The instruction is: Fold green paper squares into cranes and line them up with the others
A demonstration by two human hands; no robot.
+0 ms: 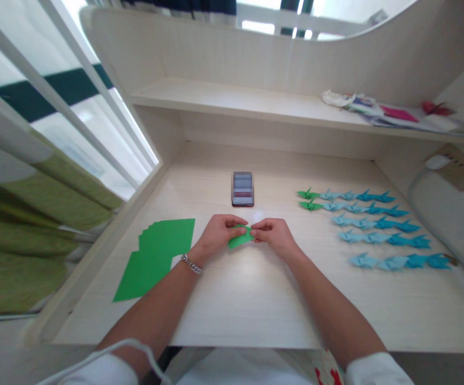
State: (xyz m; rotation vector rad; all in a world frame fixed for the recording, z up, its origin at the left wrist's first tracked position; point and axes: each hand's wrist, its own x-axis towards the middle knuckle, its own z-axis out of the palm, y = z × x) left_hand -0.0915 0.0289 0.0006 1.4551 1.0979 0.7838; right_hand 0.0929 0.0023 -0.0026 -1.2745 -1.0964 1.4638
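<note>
A small folded piece of green paper [238, 240] is held between both hands over the middle of the desk. My left hand [220, 233] pinches its left and upper part, thumb on top. My right hand [274, 235] grips its right corner between thumb and fingers. The fingertips cover part of the folds. To the left lie several overlapping sheets of green paper [159, 251], partly behind my left forearm. Rows of folded paper cranes stand at the right: two green cranes [311, 206] at the row ends, the others light blue [363, 261] and darker blue [412, 240].
A phone [243, 190] lies just beyond my hands. Papers and a pink item [399, 113] rest on the shelf [232, 101] above the desk. At the right wall a plug [437, 161] sits in a socket, its cable hanging down. Metal bars and a green curtain [35, 235] border the left side.
</note>
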